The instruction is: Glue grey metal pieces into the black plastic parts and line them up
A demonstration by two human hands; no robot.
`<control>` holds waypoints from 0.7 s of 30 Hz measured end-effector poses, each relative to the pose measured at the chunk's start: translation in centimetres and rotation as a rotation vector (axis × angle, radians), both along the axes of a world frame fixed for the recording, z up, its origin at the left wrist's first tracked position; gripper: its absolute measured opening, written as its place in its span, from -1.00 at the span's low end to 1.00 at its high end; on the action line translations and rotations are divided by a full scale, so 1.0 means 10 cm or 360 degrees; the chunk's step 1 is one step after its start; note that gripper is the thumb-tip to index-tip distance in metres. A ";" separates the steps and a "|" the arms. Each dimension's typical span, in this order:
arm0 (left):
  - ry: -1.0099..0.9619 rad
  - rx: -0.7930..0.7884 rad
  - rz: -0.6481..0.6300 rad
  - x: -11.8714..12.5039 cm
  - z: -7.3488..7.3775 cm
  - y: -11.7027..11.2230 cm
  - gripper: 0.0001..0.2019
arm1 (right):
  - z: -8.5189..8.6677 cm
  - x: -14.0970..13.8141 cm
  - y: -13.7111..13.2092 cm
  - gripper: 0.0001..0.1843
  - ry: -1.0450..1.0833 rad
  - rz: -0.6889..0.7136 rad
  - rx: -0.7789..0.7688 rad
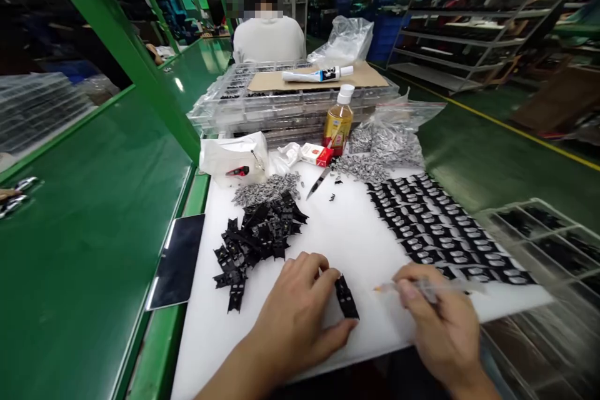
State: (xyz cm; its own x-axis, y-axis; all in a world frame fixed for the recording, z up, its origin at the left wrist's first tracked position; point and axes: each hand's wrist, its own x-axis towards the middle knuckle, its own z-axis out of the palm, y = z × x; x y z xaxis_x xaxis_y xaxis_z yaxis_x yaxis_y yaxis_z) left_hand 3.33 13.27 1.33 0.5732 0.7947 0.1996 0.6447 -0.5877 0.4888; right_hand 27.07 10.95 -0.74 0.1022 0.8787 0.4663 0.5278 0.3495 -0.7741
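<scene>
Near the front of the white work board [337,225], my left hand [295,309] holds a small black plastic part [347,299] by its ends, between thumb and fingers. My right hand [438,325] is closed around a slim translucent syringe-like tool [462,286], blurred by motion. Its orange tip points left toward the part, a short gap away. A heap of similar black parts [262,228] lies beyond my left hand. Past my right hand, rows of black parts with silvery-grey pieces on them [435,225] cover the board's right side.
Small grey pieces [269,189] lie behind the heap, near tweezers [319,183]. Farther back are a yellow-labelled bottle [338,122], a red-white box [316,154] and a bag of grey pieces [396,144]. A dark tablet [178,262] lies left; clear trays [539,225] stand right. A person sits ahead.
</scene>
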 end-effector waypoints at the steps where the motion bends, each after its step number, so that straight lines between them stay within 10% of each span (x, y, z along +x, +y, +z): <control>1: 0.0026 0.0003 0.0007 0.00 0.01 -0.01 -0.53 | 0.00 0.03 0.01 -0.83 0.0104 -0.0047 0.0013; 6: 0.0117 0.0014 -0.0018 0.01 0.04 -0.03 -0.56 | -0.02 0.13 0.13 -0.77 0.0803 0.0180 -0.0264; 21: 0.0249 0.0148 -0.0078 0.01 0.04 -0.04 -0.65 | -0.10 0.07 0.22 -0.75 0.1327 0.0340 -0.0340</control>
